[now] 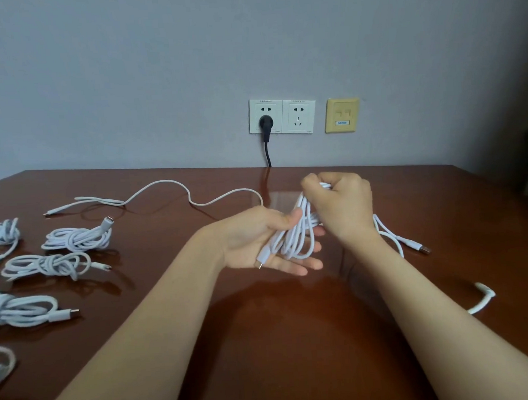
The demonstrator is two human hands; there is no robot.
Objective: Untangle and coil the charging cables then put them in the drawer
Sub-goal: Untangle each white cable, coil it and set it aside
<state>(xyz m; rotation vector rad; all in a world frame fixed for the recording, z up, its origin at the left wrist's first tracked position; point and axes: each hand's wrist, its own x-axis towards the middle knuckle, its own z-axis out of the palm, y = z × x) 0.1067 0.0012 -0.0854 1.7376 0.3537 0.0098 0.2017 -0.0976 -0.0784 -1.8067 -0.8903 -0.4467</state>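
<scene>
A white charging cable (301, 228) hangs in loops between my hands above the brown table (265, 339). My left hand (259, 240) lies palm up under the loops, its thumb pressing them against the fingers, and one plug rests on its palm. My right hand (342, 204) grips the top of the loops in curled fingers. The cable's tail (395, 241) runs behind my right wrist to a USB plug on the table. Several coiled white cables (76, 239) lie at the left.
A loose uncoiled white cable (163, 190) snakes across the far table. Another white cable end (482, 301) lies at the right. A black plug (265, 124) sits in a wall socket behind the table. No drawer is in view.
</scene>
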